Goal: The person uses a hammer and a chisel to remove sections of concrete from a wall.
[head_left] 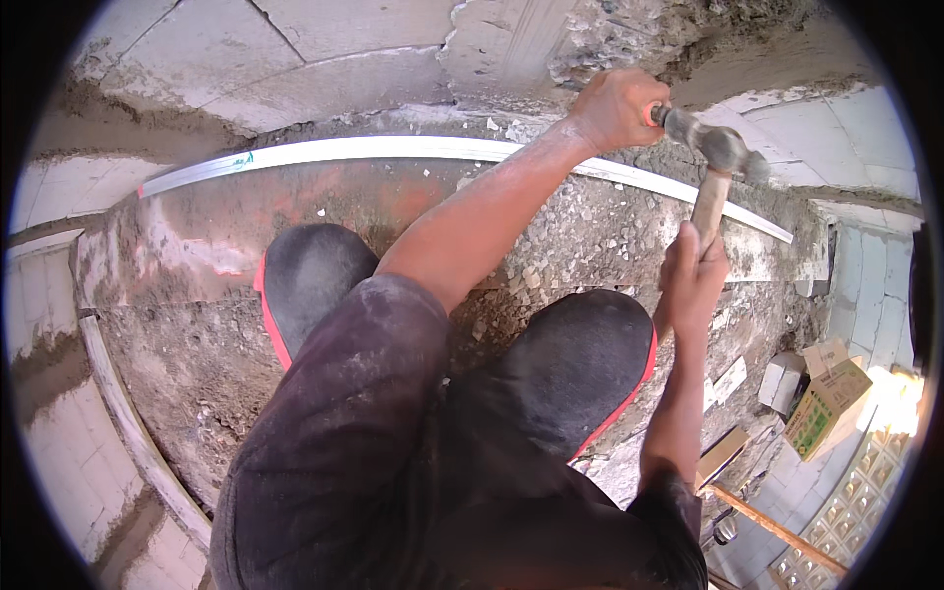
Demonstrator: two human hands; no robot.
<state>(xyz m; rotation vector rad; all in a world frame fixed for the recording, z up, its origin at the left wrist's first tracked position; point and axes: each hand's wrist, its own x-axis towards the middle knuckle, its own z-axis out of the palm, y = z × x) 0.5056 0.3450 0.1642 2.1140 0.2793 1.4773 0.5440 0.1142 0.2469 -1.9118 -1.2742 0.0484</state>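
Observation:
My left hand [618, 108] is closed around a chisel [651, 114] with an orange grip, held up against the rough, broken patch of wall [629, 44]. Only the grip and dark butt end of the chisel show; its tip is hidden by my fingers. My right hand [692, 267] is wrapped round the wooden handle of a hammer [722, 147]. The metal hammer head, slightly blurred, is right at the chisel's butt end; whether they touch I cannot tell. Broken chips and rubble [565, 231] lie below the wall, between my knees and the broken patch.
A long white metal bar [364, 147] runs along the foot of the wall, passing under my left forearm. A cardboard box [831, 398], a pale block [782, 382] and a wooden stick [777, 531] are at the right. Another long strip [138, 433] lies at the left.

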